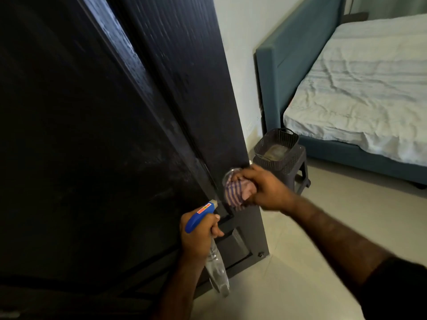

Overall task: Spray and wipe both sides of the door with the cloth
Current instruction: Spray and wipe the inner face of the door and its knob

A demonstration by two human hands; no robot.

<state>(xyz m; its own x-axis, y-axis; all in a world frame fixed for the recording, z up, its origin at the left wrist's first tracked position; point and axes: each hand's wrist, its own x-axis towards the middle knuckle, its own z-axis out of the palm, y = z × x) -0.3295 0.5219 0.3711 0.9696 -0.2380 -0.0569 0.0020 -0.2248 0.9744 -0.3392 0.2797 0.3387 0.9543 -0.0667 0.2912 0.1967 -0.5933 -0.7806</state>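
Right hand [263, 190] bunches the striped cloth [233, 192] round the door [92, 135] knob for wiping; left hand [198, 236] grips the spray bottle [201, 218], nozzle aimed doorward

Left hand [198, 236], lower centre: forearm rising from the bottom edge, fingers curled round the neck of a spray bottle [209, 239], thumb uppermost. Right hand [263, 189]: bare forearm extended forward from a dark sleeve [397, 287] at lower right, fingers gripping a bunched striped cloth [235, 190].
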